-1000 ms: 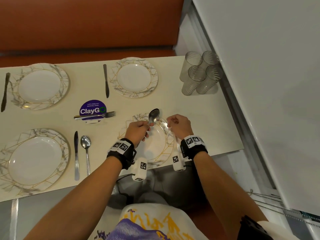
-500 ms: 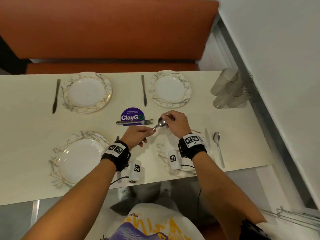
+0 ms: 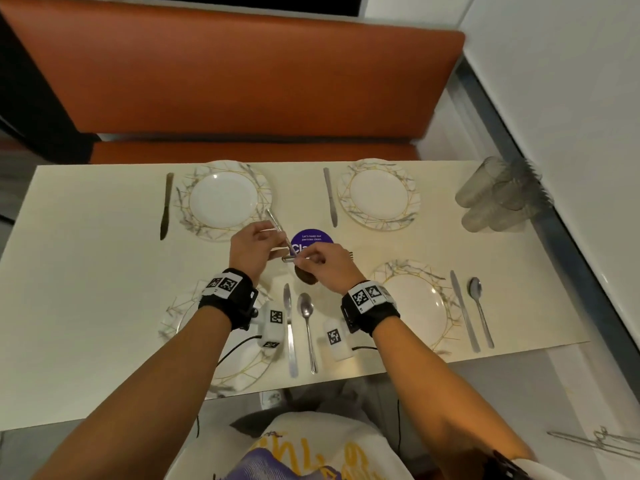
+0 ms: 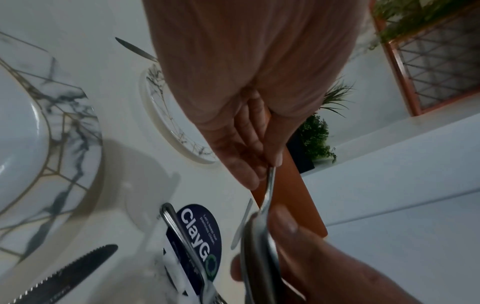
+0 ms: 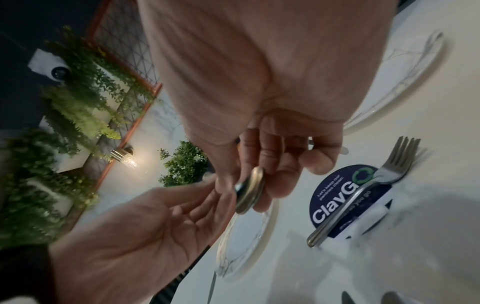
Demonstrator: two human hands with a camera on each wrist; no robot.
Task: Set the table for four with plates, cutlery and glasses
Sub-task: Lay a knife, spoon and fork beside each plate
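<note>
Four marble-rimmed plates lie on the cream table [image 3: 86, 289]. My left hand [image 3: 275, 237] pinches the handle of a spoon [image 3: 274, 220] held above the table's middle. My right hand [image 3: 311, 259] grips the same spoon at its bowl [image 5: 250, 189], thumb on top [image 4: 283, 222]. The handle points at the far left plate [image 3: 225, 199]. A fork [image 5: 363, 189] lies under my hands on the purple ClayGo sticker [image 3: 313, 239]. Knives lie left of the far left plate [image 3: 166, 206] and far right plate [image 3: 330, 197]. Both near plates have a knife and spoon beside them.
Several clear glasses [image 3: 498, 199] lie clustered at the table's far right corner by the white wall. An orange bench [image 3: 242, 81] runs along the far side. The near left plate [image 3: 180, 317] is partly hidden by my left forearm.
Both hands carried the spoon from over the near right plate leftward to above the sticker. The spoon turned, its handle now toward the far left plate. The head view tilted up.
</note>
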